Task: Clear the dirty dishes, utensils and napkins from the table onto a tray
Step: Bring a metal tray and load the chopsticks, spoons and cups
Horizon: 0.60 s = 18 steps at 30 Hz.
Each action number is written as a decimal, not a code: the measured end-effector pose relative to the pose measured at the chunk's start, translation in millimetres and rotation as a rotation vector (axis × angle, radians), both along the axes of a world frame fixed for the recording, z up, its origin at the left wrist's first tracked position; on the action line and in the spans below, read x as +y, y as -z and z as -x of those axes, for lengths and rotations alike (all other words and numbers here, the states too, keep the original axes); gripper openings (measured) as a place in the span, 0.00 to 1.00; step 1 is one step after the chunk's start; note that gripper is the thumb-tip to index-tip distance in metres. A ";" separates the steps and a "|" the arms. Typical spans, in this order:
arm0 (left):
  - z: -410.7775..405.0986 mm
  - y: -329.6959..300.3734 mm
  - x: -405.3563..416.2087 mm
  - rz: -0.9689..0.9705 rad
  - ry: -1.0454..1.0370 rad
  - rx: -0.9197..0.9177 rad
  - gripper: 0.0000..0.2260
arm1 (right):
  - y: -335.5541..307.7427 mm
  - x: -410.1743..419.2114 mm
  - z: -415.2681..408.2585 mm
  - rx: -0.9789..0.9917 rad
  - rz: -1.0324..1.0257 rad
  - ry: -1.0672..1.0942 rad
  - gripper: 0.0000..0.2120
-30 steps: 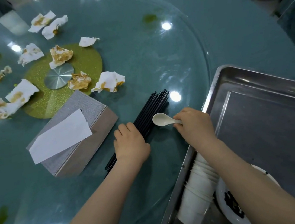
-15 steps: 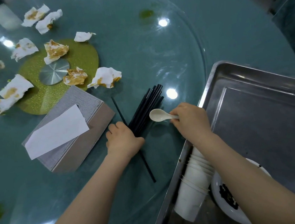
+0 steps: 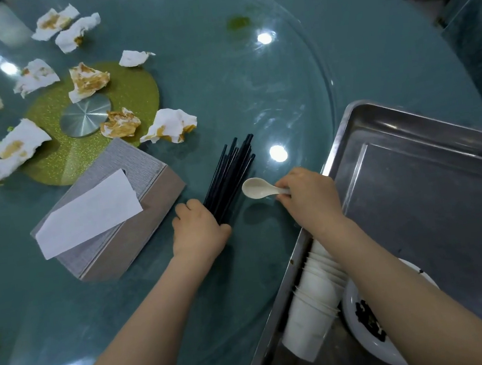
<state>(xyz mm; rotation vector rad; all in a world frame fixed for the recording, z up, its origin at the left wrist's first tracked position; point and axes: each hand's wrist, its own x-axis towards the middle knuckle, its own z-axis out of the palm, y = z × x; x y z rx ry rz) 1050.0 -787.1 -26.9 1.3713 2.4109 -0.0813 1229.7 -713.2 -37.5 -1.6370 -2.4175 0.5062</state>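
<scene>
Dirty napkins (image 3: 21,150) lie on the glass counter (image 3: 295,65) at about ten o'clock, around a green disc (image 3: 133,89). Just below them sits a grey tissue box (image 3: 133,200) with a white sheet poking out. At six o'clock from the disc, the left hand (image 3: 199,232) has its fingers curled tight around a bundle of black chopsticks (image 3: 230,174), whose tips fan out toward twelve o'clock. Just beside them, the right hand (image 3: 310,197) pinches the handle of a white spoon (image 3: 257,188), with its bowl pointing at nine o'clock. At three o'clock is a metal tray (image 3: 433,190). In its near corner lies a stack of white cups (image 3: 314,309), next to a white plate (image 3: 368,339) with dark bits.
</scene>
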 end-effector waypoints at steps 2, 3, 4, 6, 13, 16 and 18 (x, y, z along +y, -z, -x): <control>0.0 0.2 -1.2 -0.002 0.021 0.020 0.21 | 0.0 -0.4 0.0 0.002 0.002 0.005 0.08; 0.1 0.4 -1.4 0.000 0.029 0.026 0.21 | -0.1 -0.8 0.1 0.003 0.003 0.006 0.08; 0.2 0.6 -1.5 0.005 0.035 0.030 0.21 | -0.3 -1.0 0.4 0.005 0.004 0.006 0.08; -0.4 0.7 -1.1 0.013 0.048 0.033 0.18 | -0.7 -0.9 0.7 0.005 0.007 0.006 0.09; -0.4 -0.2 -3.5 0.037 0.047 0.104 0.20 | -1.4 -1.2 0.7 0.022 0.016 0.009 0.08; -0.3 0.0 -6.4 0.055 0.022 0.106 0.19 | -3.0 -2.1 1.6 0.032 0.024 0.017 0.08; 0.9 0.1 -6.7 0.065 0.019 0.098 0.19 | -5.1 -2.5 2.5 0.035 0.033 0.026 0.08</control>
